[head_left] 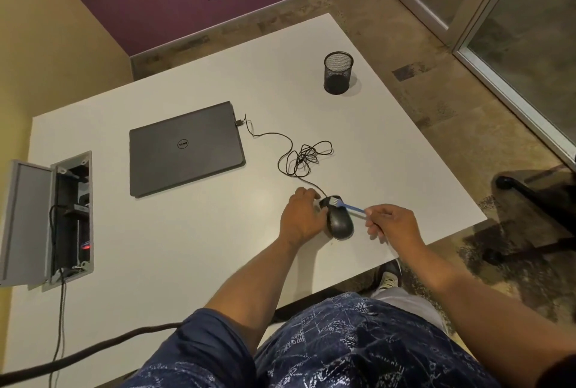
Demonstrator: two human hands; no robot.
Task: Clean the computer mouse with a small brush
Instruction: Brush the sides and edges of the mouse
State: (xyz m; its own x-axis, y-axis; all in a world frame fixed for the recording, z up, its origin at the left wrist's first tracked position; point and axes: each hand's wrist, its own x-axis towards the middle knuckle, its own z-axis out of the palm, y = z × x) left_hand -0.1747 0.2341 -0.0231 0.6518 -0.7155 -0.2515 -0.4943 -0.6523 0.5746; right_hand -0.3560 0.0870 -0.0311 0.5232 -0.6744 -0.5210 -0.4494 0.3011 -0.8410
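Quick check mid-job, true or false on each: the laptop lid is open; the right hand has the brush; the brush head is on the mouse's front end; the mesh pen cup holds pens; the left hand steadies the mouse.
1. The laptop lid is open. False: it lies closed on the table.
2. The right hand holds the blue brush. True.
3. The brush head sits on the front end of the mouse. True.
4. The mesh pen cup holds pens. False: it looks empty.
5. The left hand steadies the mouse. True.
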